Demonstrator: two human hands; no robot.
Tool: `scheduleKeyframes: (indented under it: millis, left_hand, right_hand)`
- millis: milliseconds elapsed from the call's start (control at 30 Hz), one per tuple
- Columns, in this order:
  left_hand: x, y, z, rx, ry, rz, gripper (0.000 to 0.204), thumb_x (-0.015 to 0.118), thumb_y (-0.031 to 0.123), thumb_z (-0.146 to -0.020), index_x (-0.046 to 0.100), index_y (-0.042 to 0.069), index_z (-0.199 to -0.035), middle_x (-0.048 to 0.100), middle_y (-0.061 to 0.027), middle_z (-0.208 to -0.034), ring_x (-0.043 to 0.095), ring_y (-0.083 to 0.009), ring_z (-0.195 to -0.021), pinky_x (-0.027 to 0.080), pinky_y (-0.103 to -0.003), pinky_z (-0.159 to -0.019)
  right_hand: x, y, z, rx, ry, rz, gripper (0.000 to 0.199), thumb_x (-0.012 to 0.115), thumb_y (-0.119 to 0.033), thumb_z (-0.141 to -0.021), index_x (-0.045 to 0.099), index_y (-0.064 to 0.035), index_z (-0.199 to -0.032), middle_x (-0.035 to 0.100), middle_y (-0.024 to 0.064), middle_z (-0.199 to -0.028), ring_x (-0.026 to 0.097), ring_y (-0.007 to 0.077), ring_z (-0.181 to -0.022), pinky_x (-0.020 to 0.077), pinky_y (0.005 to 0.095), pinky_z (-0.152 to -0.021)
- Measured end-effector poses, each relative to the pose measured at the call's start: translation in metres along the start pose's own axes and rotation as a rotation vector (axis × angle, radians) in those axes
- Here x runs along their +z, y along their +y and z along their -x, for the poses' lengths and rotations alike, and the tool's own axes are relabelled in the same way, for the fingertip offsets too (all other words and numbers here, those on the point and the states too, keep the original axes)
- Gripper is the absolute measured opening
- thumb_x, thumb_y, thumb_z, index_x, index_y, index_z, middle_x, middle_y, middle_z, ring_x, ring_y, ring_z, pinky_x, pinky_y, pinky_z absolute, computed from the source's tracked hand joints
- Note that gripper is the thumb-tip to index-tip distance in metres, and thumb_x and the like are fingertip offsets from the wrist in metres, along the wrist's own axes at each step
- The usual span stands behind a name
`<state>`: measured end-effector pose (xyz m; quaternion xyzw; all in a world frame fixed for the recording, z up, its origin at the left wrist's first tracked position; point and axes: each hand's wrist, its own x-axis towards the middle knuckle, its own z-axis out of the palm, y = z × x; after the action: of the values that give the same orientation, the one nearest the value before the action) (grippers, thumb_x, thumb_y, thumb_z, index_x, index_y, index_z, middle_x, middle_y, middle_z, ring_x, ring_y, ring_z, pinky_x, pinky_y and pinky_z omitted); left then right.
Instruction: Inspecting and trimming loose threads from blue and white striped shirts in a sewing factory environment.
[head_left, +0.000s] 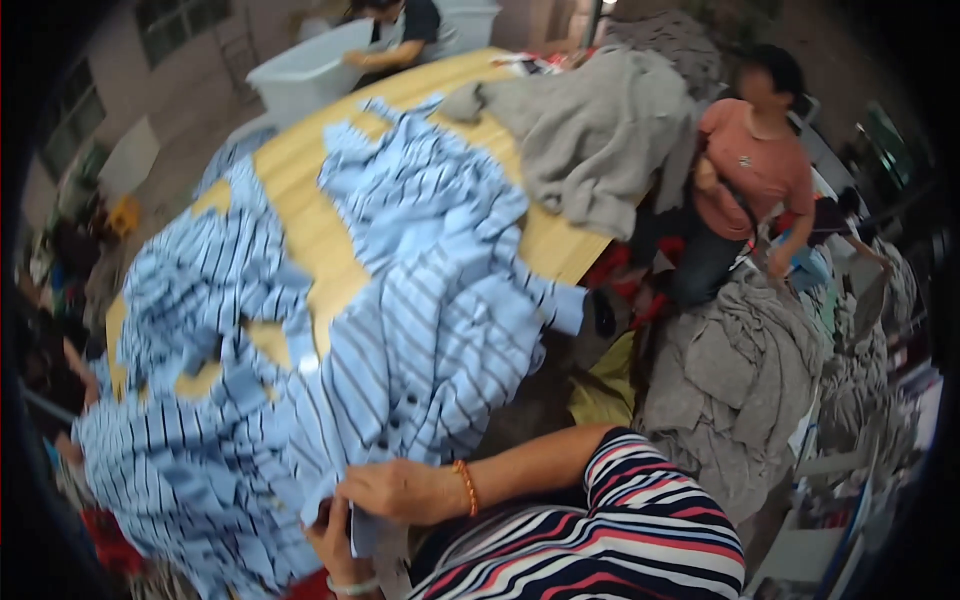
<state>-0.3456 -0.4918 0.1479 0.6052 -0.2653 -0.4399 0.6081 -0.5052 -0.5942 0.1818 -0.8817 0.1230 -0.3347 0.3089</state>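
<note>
A blue shirt with dark stripes (430, 340) stretches from the yellow table down to my hands at its near edge. My right hand (390, 490), with an orange beaded bracelet on the wrist, is closed on the shirt's edge, its fingers pinched. Just below, my left hand (338, 540) is closed against the same edge, a pale band round its wrist. A small dark thing shows between the hands, too small to make out. More striped shirts (200, 450) lie heaped to the left, some hanging over the table's edge.
The yellow table (325, 265) also bears a grey cloth pile (600, 130) at its far right. Another grey heap (735, 370) lies at right, near a person in an orange top (760, 160). Beyond the table, someone leans at a pale bin (310, 75).
</note>
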Motion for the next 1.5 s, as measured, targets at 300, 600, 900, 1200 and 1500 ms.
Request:
scheduleKeyframes:
  millis: [300, 600, 900, 1200, 1500]
  left_hand:
    - [0.024, 0.043, 0.009, -0.027, -0.104, -0.276, 0.016, 0.061, 0.013, -0.090, 0.065, -0.003, -0.088, 0.061, -0.0022, -0.076, 0.052, -0.0096, -0.068, 0.042, -0.025, -0.060]
    - [0.040, 0.048, -0.003, 0.259, -0.229, -0.833, 0.020, 0.059, 0.012, -0.091, 0.062, -0.005, -0.099, 0.063, -0.0068, -0.077, 0.054, -0.0101, -0.067, 0.045, -0.024, -0.061]
    - [0.030, 0.022, -0.011, 0.501, -0.092, -1.018, 0.017, 0.053, 0.011, -0.089, 0.064, -0.002, -0.093, 0.064, -0.0202, -0.082, 0.061, -0.0358, -0.074, 0.046, -0.040, -0.066]
    - [0.021, 0.025, -0.013, 0.374, -0.141, -0.856, 0.012, 0.056, 0.005, -0.085, 0.064, -0.001, -0.092, 0.061, -0.0168, -0.073, 0.056, -0.0309, -0.065, 0.044, -0.035, -0.061]
    - [0.002, 0.025, -0.029, 0.383, -0.169, -0.761, 0.010, 0.056, 0.003, -0.084, 0.062, -0.001, -0.092, 0.062, -0.0161, -0.084, 0.060, -0.0282, -0.074, 0.046, -0.033, -0.067]
  right_hand:
    - [0.013, 0.019, 0.007, -0.049, 0.046, 0.067, 0.010, 0.052, -0.005, -0.078, 0.049, 0.0036, -0.082, 0.052, 0.0168, -0.083, 0.060, 0.0316, -0.071, 0.0487, 0.0371, -0.061]
    - [0.013, 0.045, 0.006, -0.058, -0.030, 0.154, 0.014, 0.054, -0.007, -0.077, 0.052, 0.0033, -0.087, 0.052, 0.0131, -0.083, 0.059, 0.0264, -0.074, 0.0489, 0.0319, -0.061]
    - [-0.007, 0.046, -0.003, 0.002, -0.202, -0.067, 0.011, 0.054, -0.004, -0.074, 0.057, 0.0036, -0.080, 0.058, 0.0222, -0.083, 0.062, 0.0367, -0.076, 0.0510, 0.0401, -0.067]
    - [-0.003, 0.046, -0.010, -0.083, -0.182, 0.017, 0.012, 0.053, 0.000, -0.072, 0.052, 0.0014, -0.084, 0.051, 0.0152, -0.084, 0.057, 0.0314, -0.077, 0.0487, 0.0371, -0.066]
    - [-0.003, 0.059, -0.029, 0.011, -0.206, -0.251, 0.009, 0.064, -0.006, -0.078, 0.060, -0.0016, -0.085, 0.055, 0.0087, -0.073, 0.057, 0.0217, -0.061, 0.0447, 0.0325, -0.053]
